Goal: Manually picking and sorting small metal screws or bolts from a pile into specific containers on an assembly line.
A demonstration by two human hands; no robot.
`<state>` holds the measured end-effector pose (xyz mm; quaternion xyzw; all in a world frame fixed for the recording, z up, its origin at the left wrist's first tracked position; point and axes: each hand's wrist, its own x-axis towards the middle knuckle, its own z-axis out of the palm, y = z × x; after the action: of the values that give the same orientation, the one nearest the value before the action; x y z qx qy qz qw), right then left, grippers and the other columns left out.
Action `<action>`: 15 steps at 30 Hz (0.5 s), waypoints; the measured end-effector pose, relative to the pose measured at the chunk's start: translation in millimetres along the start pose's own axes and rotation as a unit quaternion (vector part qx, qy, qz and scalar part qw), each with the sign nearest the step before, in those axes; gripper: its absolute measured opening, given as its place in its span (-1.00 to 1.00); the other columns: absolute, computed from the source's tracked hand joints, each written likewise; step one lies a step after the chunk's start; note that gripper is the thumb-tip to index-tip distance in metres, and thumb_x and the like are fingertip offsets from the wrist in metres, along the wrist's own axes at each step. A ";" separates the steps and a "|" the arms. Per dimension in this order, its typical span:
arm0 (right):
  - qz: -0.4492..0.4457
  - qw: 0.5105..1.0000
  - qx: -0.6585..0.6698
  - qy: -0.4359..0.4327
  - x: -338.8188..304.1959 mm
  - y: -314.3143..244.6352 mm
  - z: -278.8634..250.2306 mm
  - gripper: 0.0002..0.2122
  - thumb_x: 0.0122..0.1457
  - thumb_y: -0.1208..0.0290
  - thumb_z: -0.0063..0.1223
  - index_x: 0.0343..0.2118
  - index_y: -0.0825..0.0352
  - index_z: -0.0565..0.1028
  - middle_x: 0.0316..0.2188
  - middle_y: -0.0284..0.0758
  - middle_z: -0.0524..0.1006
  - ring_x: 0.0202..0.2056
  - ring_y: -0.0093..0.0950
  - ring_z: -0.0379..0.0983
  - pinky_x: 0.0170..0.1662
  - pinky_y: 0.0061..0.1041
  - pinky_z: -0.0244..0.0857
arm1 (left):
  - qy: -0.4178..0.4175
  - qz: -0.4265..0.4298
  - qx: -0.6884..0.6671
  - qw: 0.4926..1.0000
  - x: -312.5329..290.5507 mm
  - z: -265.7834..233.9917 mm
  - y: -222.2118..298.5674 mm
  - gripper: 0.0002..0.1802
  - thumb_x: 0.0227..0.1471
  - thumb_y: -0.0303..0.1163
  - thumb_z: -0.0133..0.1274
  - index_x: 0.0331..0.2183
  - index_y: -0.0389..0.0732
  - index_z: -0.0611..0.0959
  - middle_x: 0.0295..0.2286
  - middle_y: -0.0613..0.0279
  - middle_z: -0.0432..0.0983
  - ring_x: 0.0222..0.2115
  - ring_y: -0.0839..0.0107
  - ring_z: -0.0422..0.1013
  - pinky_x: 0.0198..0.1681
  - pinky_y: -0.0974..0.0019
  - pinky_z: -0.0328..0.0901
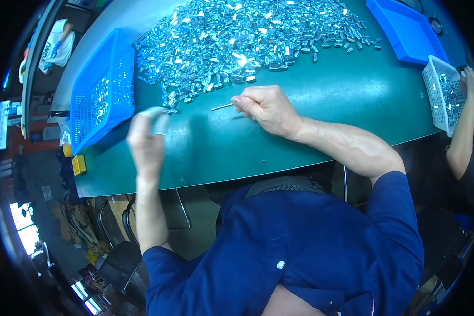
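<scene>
My right hand [267,109] is closed over the table, with a thin metal rod [221,107] pinched between thumb and fingers. The rod's free end points left. My left hand [147,138] is smeared by motion beside the blue basket, its fingers curved toward the right. Right at its fingertips lie small metal parts [170,110], and I cannot make out whether it grips one. Beyond both hands spreads a big heap of small shiny metal pieces [231,47] on the green table [221,163].
At the left edge a blue perforated basket [79,118] holds more metal pieces, near a small yellow box [79,165]. A blue tray [413,39] lies far right. Below it, another person's hand [468,83] touches a white basket [431,87] of parts.
</scene>
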<state>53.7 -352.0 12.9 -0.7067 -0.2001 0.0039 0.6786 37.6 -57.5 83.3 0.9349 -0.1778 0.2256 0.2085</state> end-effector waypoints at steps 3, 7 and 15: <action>0.047 0.999 0.002 -0.025 0.8 0.1 -3.1 -0.61 0.35 0.16 0.09 -0.50 0.38 0.60 -0.61 -0.28 0.58 -0.54 -0.53 0.52 -0.44 -0.46 0.35 | 0.119 -0.026 0.183 0.975 21.2 -53.1 -53.7 -0.79 0.10 -0.50 0.24 -0.17 -0.26 0.70 -0.21 0.02 0.63 -0.19 0.11 0.55 -0.08 0.17 0.41; 0.048 0.998 0.001 -0.030 2.9 -0.2 -2.5 -0.61 0.35 0.15 0.09 -0.50 0.38 0.61 -0.62 -0.28 0.58 -0.56 -0.52 0.52 -0.47 -0.46 0.34 | 0.070 -0.012 0.155 0.985 18.1 -58.3 -58.1 -0.74 0.07 -0.48 0.26 -0.14 -0.22 0.72 -0.18 0.08 0.63 -0.14 0.11 0.52 -0.06 0.14 0.41; 0.031 0.999 0.005 -0.041 0.6 3.1 1.3 -0.62 0.38 0.14 0.08 -0.44 0.37 0.61 -0.60 -0.38 0.54 -0.58 -0.65 0.43 -0.54 -0.58 0.28 | -0.091 -0.035 0.106 0.990 -19.4 33.6 -15.3 -0.67 -0.06 -0.48 0.34 -0.17 -0.18 0.71 -0.32 0.15 0.53 -0.25 0.15 0.47 -0.19 0.12 0.39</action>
<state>54.8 -350.6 9.9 -0.7084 -0.2054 0.0549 0.6730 39.6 -55.6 41.7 0.9740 -0.1385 0.1501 0.0985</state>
